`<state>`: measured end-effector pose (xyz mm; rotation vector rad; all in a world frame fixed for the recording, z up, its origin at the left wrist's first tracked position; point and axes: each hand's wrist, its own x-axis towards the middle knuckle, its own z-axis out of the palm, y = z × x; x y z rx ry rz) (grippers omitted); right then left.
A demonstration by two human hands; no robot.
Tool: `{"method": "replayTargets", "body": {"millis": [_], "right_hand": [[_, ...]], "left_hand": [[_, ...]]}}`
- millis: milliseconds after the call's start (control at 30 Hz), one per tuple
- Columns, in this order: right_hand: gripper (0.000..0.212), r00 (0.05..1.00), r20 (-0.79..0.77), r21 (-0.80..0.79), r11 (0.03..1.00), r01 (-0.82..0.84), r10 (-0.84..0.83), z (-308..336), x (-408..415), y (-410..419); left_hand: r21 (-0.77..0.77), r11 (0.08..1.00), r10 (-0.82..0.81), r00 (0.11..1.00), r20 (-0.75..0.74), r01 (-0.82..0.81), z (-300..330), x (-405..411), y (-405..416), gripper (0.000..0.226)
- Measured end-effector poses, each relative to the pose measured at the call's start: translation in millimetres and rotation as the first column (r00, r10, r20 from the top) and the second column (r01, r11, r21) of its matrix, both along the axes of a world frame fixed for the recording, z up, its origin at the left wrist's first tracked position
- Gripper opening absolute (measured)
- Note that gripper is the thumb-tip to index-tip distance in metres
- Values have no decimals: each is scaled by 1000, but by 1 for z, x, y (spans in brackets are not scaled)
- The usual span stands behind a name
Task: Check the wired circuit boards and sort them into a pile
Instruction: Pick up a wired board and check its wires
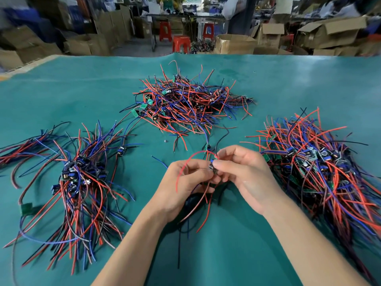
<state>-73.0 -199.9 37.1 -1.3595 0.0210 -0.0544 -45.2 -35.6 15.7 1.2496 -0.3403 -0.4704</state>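
Three wire piles [193,104] on teal mat [288,79]

An electronics workshop: cardboard boxes [235,43], red stools [181,43] and wired-board heaps [191,100] on a green mat [61,96].

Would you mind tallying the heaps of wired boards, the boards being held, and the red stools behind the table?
Heaps of wired boards: 3, left heap, middle heap, right heap
Boards held in the hands: 1, board, pinched by left hand and right hand
Red stools: 3
Total: 7
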Motion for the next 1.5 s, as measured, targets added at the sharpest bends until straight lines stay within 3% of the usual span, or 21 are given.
{"method": "replayTargets", "body": {"millis": [100, 200, 367, 633, 767, 900, 1033, 1300, 1500], "right_hand": [[9, 998, 8, 7, 998, 58, -58, -3, 1, 1], [11, 993, -1, 37, 992, 117, -117, -3, 2, 1], [11, 985, -28, 76, 982, 171, -169, -5, 3, 3], [15, 938, 117, -214, 914, 344, -325, -16, 9, 0], [17, 867, 170, -251, 830, 497, -468, -18, 19, -11], [20, 822, 240, -392, 723, 569, -516, -19, 25, -31], [15, 811, 261, -406, 703, 584, -523, -19, 28, -37], [24, 727, 246, -263, 678, 686, -641, -14, 34, -52], [23, 660, 83, 51, 665, 745, -747, -3, 33, -49]], "left_hand": [[14, 1000, 23, 1000, 2, -23, 2, -1, -1, 22], [13, 1000, 24, 1000, -14, -24, 3, -2, -1, 31], [30, 999, 43, 999, -28, -42, 1, -1, -2, 8], [78, 997, 8, 999, 42, -11, 0, -1, -1, 13], [96, 995, -26, 997, 74, 19, 0, -1, 0, 14], [126, 991, -50, 994, 100, 37, -1, -1, -1, 16], [145, 989, -62, 990, 125, 44, 1, -2, -1, 20], [147, 985, -112, 986, 121, 94, 2, -4, -1, 16], [90, 995, -45, 994, 104, 36, 1, -4, -1, 22]]}}
